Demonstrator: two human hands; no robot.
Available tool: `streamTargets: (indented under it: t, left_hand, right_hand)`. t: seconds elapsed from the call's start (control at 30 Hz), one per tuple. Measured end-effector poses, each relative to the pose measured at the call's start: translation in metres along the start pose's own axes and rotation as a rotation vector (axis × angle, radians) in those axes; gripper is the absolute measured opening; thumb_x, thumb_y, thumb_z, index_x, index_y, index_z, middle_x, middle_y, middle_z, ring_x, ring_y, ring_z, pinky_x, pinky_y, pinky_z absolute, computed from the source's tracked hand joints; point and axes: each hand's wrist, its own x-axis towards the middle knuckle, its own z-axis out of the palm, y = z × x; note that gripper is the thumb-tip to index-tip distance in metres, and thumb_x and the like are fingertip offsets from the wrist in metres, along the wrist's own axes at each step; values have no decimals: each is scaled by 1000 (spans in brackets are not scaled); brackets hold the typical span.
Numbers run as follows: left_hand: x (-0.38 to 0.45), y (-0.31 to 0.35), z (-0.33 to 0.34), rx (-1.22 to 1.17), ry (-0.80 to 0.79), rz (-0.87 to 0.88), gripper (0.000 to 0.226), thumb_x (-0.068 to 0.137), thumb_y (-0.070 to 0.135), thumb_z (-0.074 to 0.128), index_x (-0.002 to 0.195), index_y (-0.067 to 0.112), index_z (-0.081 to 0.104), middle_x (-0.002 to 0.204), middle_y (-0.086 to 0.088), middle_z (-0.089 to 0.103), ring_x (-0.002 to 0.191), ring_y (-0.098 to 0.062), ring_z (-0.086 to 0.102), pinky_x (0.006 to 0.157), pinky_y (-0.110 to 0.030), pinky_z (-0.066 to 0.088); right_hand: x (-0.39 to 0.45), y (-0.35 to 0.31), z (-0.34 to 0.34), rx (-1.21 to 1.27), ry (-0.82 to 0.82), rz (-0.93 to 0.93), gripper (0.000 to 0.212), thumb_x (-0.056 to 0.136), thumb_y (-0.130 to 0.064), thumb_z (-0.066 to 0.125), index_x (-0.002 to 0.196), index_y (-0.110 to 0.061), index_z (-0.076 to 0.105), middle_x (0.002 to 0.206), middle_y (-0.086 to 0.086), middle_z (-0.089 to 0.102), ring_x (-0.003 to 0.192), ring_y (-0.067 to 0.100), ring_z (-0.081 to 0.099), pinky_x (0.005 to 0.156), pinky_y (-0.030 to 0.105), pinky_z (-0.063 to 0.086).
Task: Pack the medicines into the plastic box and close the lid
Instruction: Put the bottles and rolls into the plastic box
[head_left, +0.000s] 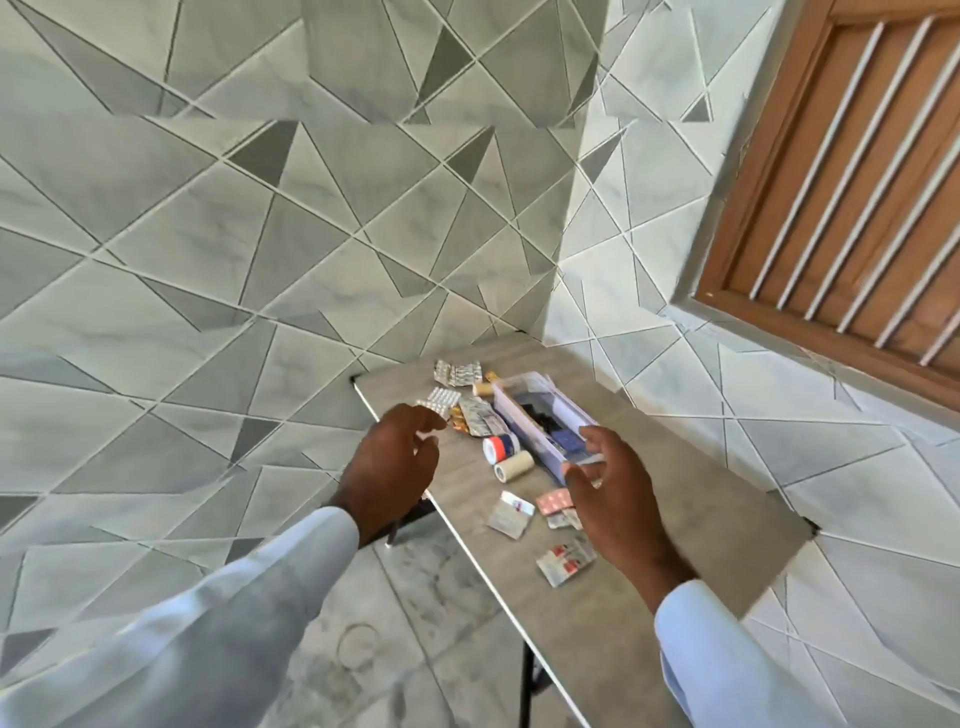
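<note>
1. The left hand (392, 465) hovers above the near left edge of the surface (665, 530), fingers spread and loosely curled, holding nothing.
2. The right hand (615, 501) hovers over the surface, fingers apart, empty; its fingertips (592, 434) sit just at the near end of the plastic box (540, 415), though I cannot tell if they touch it.
3. The plastic box lies open just beyond the right hand, with dark and blue items inside.
4. Between the two hands lie a white jar with a red band (501, 447) and a tape roll (514, 466), both beside the box.
5. Beyond the left hand's fingertips, silver blister packs (457, 374) are scattered near the far edge.
6. Beneath and just left of the right hand lie small sachets (563, 561) and a pink blister strip (553, 501).
7. White sleeves (260, 597) cover both forearms.
</note>
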Motion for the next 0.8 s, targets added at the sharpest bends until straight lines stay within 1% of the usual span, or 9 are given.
streamTargets:
  t: [0.07, 0.17, 0.3, 0.4, 0.47, 0.57, 0.7, 0.8]
  left_hand:
    - [16, -14, -4, -11, -24, -2, 21, 84, 13, 60, 96, 28, 65, 95, 8, 62, 81, -13, 58, 80, -25, 44]
    - [38, -29, 1, -26, -46, 14, 20, 84, 12, 59, 97, 27, 64, 95, 8, 61, 80, -11, 56, 78, -23, 41]
    - [73, -48, 22, -27, -109, 37, 21, 85, 12, 59, 98, 28, 63, 93, 9, 58, 79, -11, 54, 77, -21, 39]
    - [116, -67, 45, -22, -171, 40, 25, 84, 11, 59, 96, 33, 62, 93, 12, 59, 81, -11, 57, 78, -23, 42]
    - [141, -80, 58, -9, -208, 42, 29, 83, 12, 59, 94, 38, 59, 95, 13, 60, 83, -12, 59, 82, -25, 45]
    - [188, -99, 83, -1, -275, 20, 29, 84, 15, 59, 94, 41, 56, 98, 15, 61, 83, -9, 59, 81, -22, 43]
    - [234, -121, 109, 16, -353, 29, 31, 85, 13, 59, 95, 42, 56, 97, 18, 57, 80, -3, 56, 79, -20, 41]
    - [259, -141, 127, 16, -415, 22, 29, 85, 13, 59, 96, 40, 57, 101, 11, 60, 82, -8, 58, 81, -23, 44]
  right_hand:
    - [11, -2, 16, -7, -3, 15, 41, 85, -14, 63, 124, -19, 53, 118, -2, 57, 94, 17, 60, 78, 23, 42]
    - [28, 5, 35, -3, 7, 61, 38, 85, -14, 64, 122, -19, 55, 119, -1, 58, 95, 17, 61, 79, 24, 44]
    - [60, 29, 59, -10, 22, 133, 37, 85, -14, 64, 122, -19, 56, 123, 1, 57, 95, 15, 61, 77, 23, 44]
    - [95, 56, 81, -26, 37, 173, 37, 86, -14, 64, 121, -18, 56, 123, 2, 58, 96, 16, 60, 78, 23, 43]
    - [115, 72, 95, -44, 21, 208, 37, 86, -15, 64, 121, -17, 56, 123, 3, 58, 100, 19, 61, 81, 27, 46]
    - [149, 94, 121, -54, 3, 301, 38, 85, -17, 65, 122, -16, 55, 123, 5, 58, 107, 24, 60, 91, 37, 50]
    - [183, 110, 147, -71, -59, 358, 38, 86, -19, 64, 123, -18, 55, 122, 2, 57, 108, 20, 59, 93, 34, 50]
    - [196, 118, 166, -71, -85, 449, 42, 85, -22, 66, 125, -20, 53, 123, -2, 55, 111, 17, 56, 98, 35, 48]
